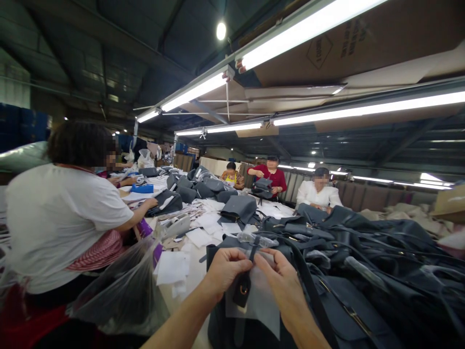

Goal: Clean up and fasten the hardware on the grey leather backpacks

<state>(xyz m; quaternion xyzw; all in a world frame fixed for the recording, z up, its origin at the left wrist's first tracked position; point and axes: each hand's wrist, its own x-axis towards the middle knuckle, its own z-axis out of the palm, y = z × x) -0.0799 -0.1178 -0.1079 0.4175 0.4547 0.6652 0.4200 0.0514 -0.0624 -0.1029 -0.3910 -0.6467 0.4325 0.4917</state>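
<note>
My left hand (225,270) and my right hand (282,278) meet over a dark blue-grey bag (222,320) in front of me. Both are closed, thumbs and fingers pinching a narrow dark strap (255,245) between them. Below the fingertips hangs a dark tab with a gold-coloured ring (241,290). A thin white paper sheet (263,303) lies over the bag's front, beneath the tab and partly under my right hand. Clear plastic wrap (257,239) shows on the bag's top, just beyond my fingers. The fingers hide part of the strap.
Dark bags with straps (348,286) are heaped at my right. White paper sheets (172,267) lie scattered on the table, with more bags (238,208) beyond. A person in a white shirt (65,218) works at left, near a clear plastic bag (119,286). Several other people work farther back.
</note>
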